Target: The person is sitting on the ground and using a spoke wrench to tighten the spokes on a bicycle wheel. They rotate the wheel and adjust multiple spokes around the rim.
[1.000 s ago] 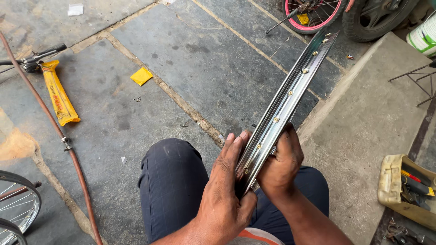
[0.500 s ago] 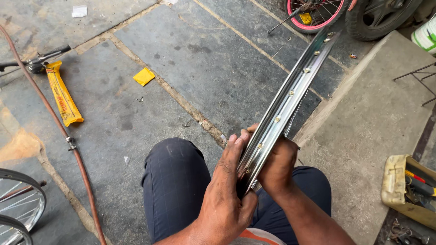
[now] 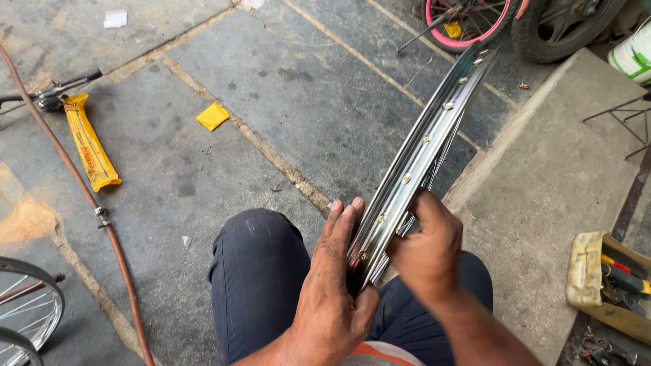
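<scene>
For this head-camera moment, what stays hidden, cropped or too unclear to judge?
- Right hand fingertips: turned away behind the rim, so what they pinch is unseen.
- Rim's near end: covered by the left hand.
- Spokes beside the rim: thin and blurred, their count unclear.
- Pink wheel: cropped by the top edge.
- Tool tray: cropped at the right edge, its contents jumbled.
- Spoked wheel: cropped at the lower left corner.

I see a shiny silver wheel rim [image 3: 424, 152] with little gold dots in a row. My trousers [image 3: 261, 271] are dark blue. The floor [image 3: 305, 88] is grey stone. A yellow bag [image 3: 90, 142] lies by a brown hose [image 3: 81, 183]. One wheel [image 3: 468, 20] is pink.
</scene>
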